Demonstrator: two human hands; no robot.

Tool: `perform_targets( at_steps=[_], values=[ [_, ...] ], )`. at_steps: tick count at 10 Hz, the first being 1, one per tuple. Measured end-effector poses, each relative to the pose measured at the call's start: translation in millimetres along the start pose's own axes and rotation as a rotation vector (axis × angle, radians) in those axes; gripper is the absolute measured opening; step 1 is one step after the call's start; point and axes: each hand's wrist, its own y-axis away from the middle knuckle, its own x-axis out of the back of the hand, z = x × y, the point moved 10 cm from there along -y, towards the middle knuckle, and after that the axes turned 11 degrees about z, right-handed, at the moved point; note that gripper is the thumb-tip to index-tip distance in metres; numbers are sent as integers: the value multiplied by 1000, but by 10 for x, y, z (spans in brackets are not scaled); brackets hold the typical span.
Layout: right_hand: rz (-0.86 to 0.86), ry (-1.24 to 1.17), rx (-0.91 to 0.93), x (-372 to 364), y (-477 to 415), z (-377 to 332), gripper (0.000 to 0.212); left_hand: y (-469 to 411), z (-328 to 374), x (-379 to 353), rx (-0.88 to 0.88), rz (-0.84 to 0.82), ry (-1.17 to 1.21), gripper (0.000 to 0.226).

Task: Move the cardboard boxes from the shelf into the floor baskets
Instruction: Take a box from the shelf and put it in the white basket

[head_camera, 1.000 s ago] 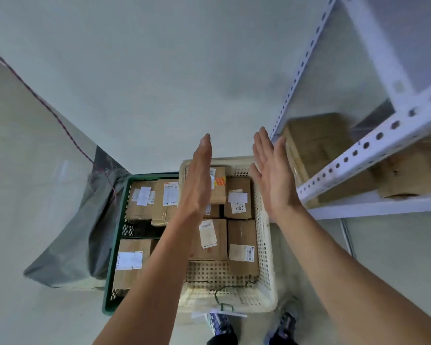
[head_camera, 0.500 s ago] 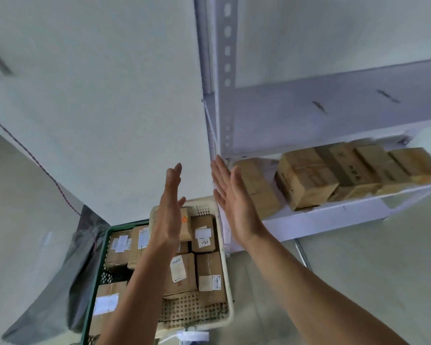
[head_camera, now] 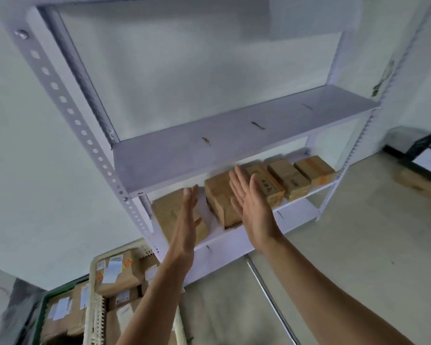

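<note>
At frame centre, the left hand and right hand, empty with fingers straight and relaxed, flanked a box on the lower shelf, its long axis running back into the shelf, the right hand nearer it.

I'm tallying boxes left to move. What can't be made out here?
Head view:
leftmost shelf box: partly behind the left hand.
second shelf box: partly behind the right hand.
white basket and green basket: cut off by the bottom edge.
box labels: too blurred to read.
</note>
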Motion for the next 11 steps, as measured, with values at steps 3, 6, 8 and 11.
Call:
perform_targets(
  at_steps=[3,6,8,11],
  values=[
    [158,-36,20,1499,-676,-211,90,-503,-189,-1734,81,-189,10,87],
    [419,87,8,3007,-1563,-389,64,-1091,-324,-3318,217,-360,33,117],
    [406,78,-44,3587,-2055,-500,102,-1432,-430,-3903,264,-334,-18,93],
    [318,87,-171,4761,-2844,-446,87,-1869,-1003,-4965,334,-163,-27,82]
  ],
)
